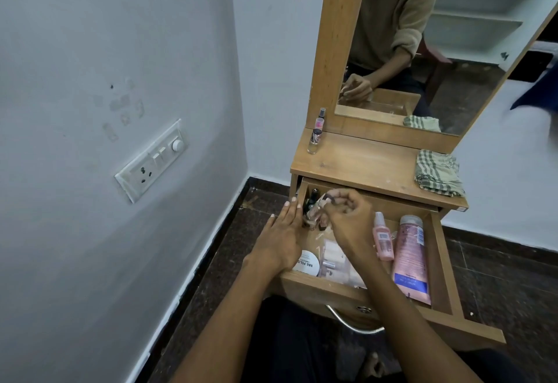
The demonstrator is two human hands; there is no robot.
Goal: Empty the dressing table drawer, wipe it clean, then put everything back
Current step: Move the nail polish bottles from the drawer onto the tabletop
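wooden dressing table drawer [439, 265] pulled open, cluttered with pink bottles. right hand [350, 219] pinches a small nail polish bottle [327, 196] at its back left corner; left hand [282, 231] rests flat, fingers relaxed.

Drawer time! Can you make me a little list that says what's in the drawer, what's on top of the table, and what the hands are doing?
drawer: open, still full
in drawer: pink spray bottle, pink tube, nail polish remover jar, nail polish bottles
on tabletop: two small bottles, checked cloth
left hand: flat, at drawer's left edge
right hand: holding a small nail polish bottle
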